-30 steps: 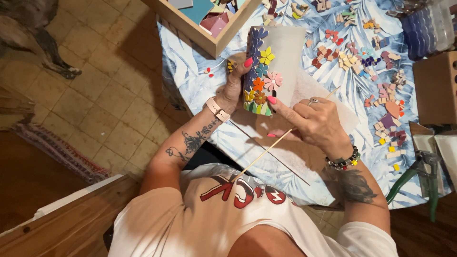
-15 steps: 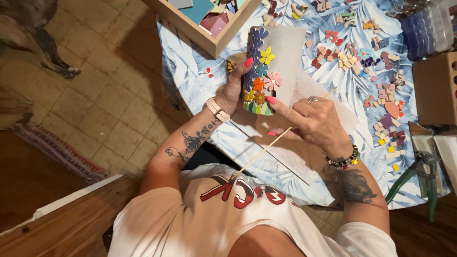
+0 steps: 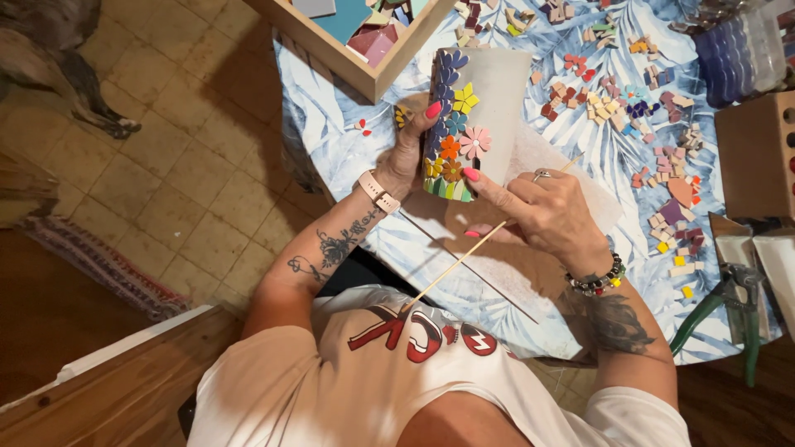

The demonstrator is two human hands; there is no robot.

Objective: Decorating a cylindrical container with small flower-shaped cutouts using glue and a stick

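The left hand [image 3: 411, 153] grips the near left edge of a pale rectangular board [image 3: 489, 99] that stands on the desk [image 3: 348, 124], its fingers closed on the board with a pink-nailed thumb pressed against the front. Along the board's left side runs a column of small coloured flower tiles [image 3: 454, 136]: blue at the top, then yellow, pink, orange and green lower down. The right hand [image 3: 542, 211] rests just right of the board's lower corner, its forefinger tip touching the tiles near the bottom. Its other fingers are closed around a thin wooden stick [image 3: 451, 266] that slants down toward the person's chest. Loose tile pieces [image 3: 609, 103] lie scattered over the blue leaf-patterned cloth to the right. A wooden tray [image 3: 373, 74] of tile scraps sits at the desk's far left corner, and green-handled pliers [image 3: 729, 310] lie at the right edge.
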